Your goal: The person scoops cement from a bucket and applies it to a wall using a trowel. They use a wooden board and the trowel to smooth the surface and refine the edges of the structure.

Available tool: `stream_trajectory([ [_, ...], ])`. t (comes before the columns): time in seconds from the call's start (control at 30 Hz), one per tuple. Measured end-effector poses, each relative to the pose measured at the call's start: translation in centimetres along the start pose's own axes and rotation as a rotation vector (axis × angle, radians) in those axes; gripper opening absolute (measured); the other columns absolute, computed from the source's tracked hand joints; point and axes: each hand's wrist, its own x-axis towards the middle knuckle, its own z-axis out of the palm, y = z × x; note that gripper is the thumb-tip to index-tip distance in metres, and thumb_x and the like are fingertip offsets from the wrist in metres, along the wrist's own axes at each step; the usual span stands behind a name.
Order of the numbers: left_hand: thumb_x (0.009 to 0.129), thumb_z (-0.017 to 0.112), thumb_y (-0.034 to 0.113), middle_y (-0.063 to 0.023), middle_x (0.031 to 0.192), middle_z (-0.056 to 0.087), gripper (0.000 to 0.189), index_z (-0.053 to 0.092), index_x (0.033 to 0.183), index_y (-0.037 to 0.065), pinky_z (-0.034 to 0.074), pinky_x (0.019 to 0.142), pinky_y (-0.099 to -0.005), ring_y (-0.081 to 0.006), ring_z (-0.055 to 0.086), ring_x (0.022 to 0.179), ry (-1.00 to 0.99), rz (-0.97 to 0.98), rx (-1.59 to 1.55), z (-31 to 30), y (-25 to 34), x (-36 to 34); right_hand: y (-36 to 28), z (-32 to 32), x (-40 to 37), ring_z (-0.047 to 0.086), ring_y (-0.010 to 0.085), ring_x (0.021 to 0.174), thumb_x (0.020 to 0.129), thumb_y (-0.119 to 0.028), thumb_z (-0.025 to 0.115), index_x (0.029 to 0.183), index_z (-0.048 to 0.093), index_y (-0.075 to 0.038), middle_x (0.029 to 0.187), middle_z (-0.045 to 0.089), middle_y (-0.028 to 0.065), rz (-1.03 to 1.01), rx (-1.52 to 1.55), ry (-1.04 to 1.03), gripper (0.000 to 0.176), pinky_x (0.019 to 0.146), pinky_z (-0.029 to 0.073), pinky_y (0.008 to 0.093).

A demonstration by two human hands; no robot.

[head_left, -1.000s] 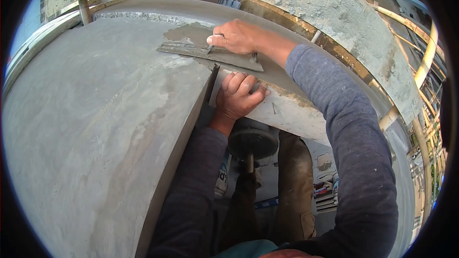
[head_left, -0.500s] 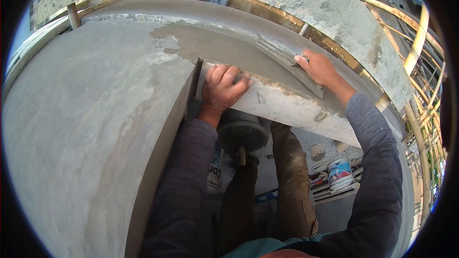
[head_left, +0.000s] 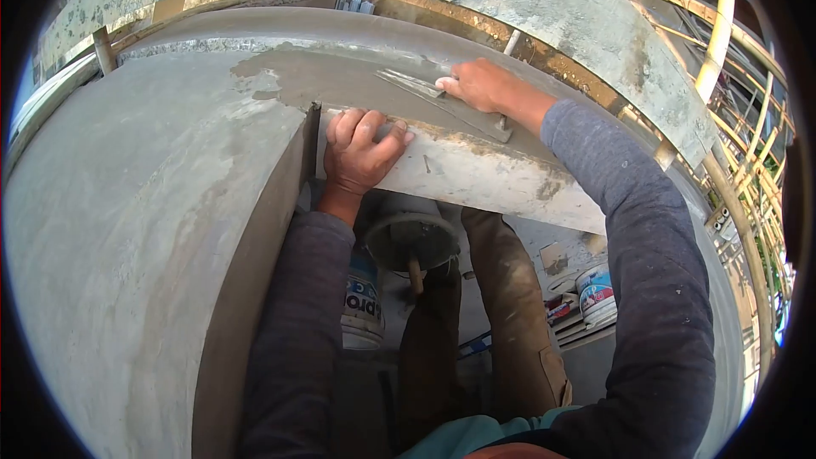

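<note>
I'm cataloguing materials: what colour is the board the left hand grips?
Long flat board: off-white, brown-stained; head view.

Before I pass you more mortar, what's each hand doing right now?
Left hand: closed over the top edge of the pale board.
Right hand: closed on the trowel, over the grey surface.

**Trowel point(head_left: 461, 116) and Board point(head_left: 484, 174): Condition and Position**

Trowel: long, narrow blade, mortar-smeared, lying slantwise on damp grey mortar point(head_left: 327, 76) beneath the right hand point(head_left: 484, 85). Board: pale, straight, stained; upper edge crusted brown, seated under the left hand's point(head_left: 364, 149) curled fingers, extending toward the right sleeve. Mortar: darker, ragged-edged beyond the left hand.
</note>
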Motion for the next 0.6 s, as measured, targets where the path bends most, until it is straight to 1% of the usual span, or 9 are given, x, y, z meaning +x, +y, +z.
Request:
stream_trajectory([
  [0.07, 0.071, 0.081, 0.029, 0.0002, 0.102, 0.055, 0.021, 0.068, 0.087, 0.023, 0.041, 0.086, -0.0405, -0.0240, 0.050, 0.101, 0.001, 0.016, 0.043, -0.2, 0.0, 0.3, 5.7, 0.3, -4.0, 0.060, 0.0388, 0.109, 0.098, -0.054, 0.044, 0.116, 0.063, -0.001, 0.114, 0.064, 0.0232, 0.126, -0.047, -0.092, 0.059, 0.089, 0.048, 0.0497],
  [0.2, 0.070, 0.082, 0.028, -0.0027, 0.103, 0.055, 0.021, 0.072, 0.087, 0.020, 0.041, 0.089, -0.0431, -0.0258, 0.051, 0.103, -0.021, 0.015, 0.064, -0.4, 0.3, 0.3, 16.5, 1.2, -14.6, 0.061, 0.0402, 0.106, 0.098, -0.052, 0.042, 0.114, 0.063, 0.001, 0.111, 0.065, 0.0235, 0.332, -0.151, -0.126, 0.059, 0.089, 0.048, 0.0491],
  [0.33, 0.071, 0.082, 0.026, -0.0029, 0.101, 0.056, 0.021, 0.072, 0.089, 0.018, 0.041, 0.090, -0.0433, -0.0265, 0.052, 0.104, -0.016, -0.008, 0.093, -0.6, 1.0, 0.5, 24.1, 0.4, -27.4, 0.061, 0.0397, 0.108, 0.097, -0.051, 0.045, 0.110, 0.066, 0.000, 0.111, 0.065, 0.0241, 0.602, -0.274, -0.175, 0.057, 0.090, 0.048, 0.0484],
  [0.4, 0.074, 0.080, 0.024, -0.0033, 0.101, 0.057, 0.019, 0.072, 0.089, 0.016, 0.042, 0.090, -0.0423, -0.0272, 0.054, 0.104, -0.001, -0.017, 0.110, -0.9, 2.0, 0.9, 25.6, -0.3, -34.7, 0.061, 0.0420, 0.106, 0.096, -0.050, 0.046, 0.107, 0.066, 0.002, 0.110, 0.065, 0.0252, 0.749, -0.254, -0.058, 0.058, 0.090, 0.047, 0.0483],
  [0.43, 0.075, 0.079, 0.023, -0.0044, 0.100, 0.059, 0.017, 0.072, 0.089, 0.015, 0.043, 0.090, -0.0423, -0.0281, 0.055, 0.104, -0.011, -0.052, 0.091, -1.1, 2.4, 1.2, 28.5, 0.4, -37.9, 0.061, 0.0447, 0.102, 0.096, -0.050, 0.047, 0.107, 0.064, 0.003, 0.106, 0.065, 0.0284, 0.724, -0.240, -0.007, 0.057, 0.088, 0.047, 0.0488],
  [0.5, 0.079, 0.075, 0.019, -0.0079, 0.097, 0.063, 0.015, 0.071, 0.091, 0.012, 0.046, 0.091, -0.0427, -0.0310, 0.058, 0.104, -0.080, -0.134, 0.038, -2.3, 3.1, 1.6, 28.3, 0.9, -44.2, 0.062, 0.0441, 0.093, 0.096, -0.051, 0.049, 0.105, 0.061, 0.003, 0.097, 0.065, 0.0295, 0.719, -0.072, 0.222, 0.056, 0.085, 0.048, 0.0477],
  [0.53, 0.081, 0.073, 0.016, -0.0095, 0.099, 0.064, 0.014, 0.070, 0.094, 0.011, 0.046, 0.093, -0.0430, -0.0319, 0.059, 0.106, -0.056, -0.164, 0.028, -3.0, 3.6, 1.3, 26.6, 1.2, -46.6, 0.062, 0.0371, 0.088, 0.097, -0.050, 0.048, 0.104, 0.059, 0.001, 0.092, 0.065, 0.0244, 0.721, 0.050, 0.284, 0.053, 0.082, 0.048, 0.0430],
  [0.57, 0.083, 0.071, 0.014, -0.0099, 0.101, 0.065, 0.013, 0.070, 0.095, 0.010, 0.047, 0.091, -0.0422, -0.0313, 0.061, 0.105, 0.031, -0.216, 0.016, -4.0, 4.5, 0.8, 24.9, 1.6, -48.3, 0.063, 0.0301, 0.084, 0.098, -0.049, 0.048, 0.103, 0.058, 0.000, 0.087, 0.065, 0.0194, 0.720, 0.173, 0.346, 0.050, 0.079, 0.048, 0.0384],
  [0.6, 0.085, 0.070, 0.012, -0.0103, 0.102, 0.067, 0.012, 0.070, 0.097, 0.009, 0.049, 0.089, -0.0414, -0.0307, 0.062, 0.103, 0.119, -0.269, 0.009, -5.0, 5.9, -0.4, 23.0, 2.6, -49.5, 0.063, 0.0301, 0.084, 0.098, -0.049, 0.048, 0.103, 0.058, 0.000, 0.087, 0.065, 0.0194, 0.696, 0.170, 0.318, 0.050, 0.079, 0.048, 0.0384],
])
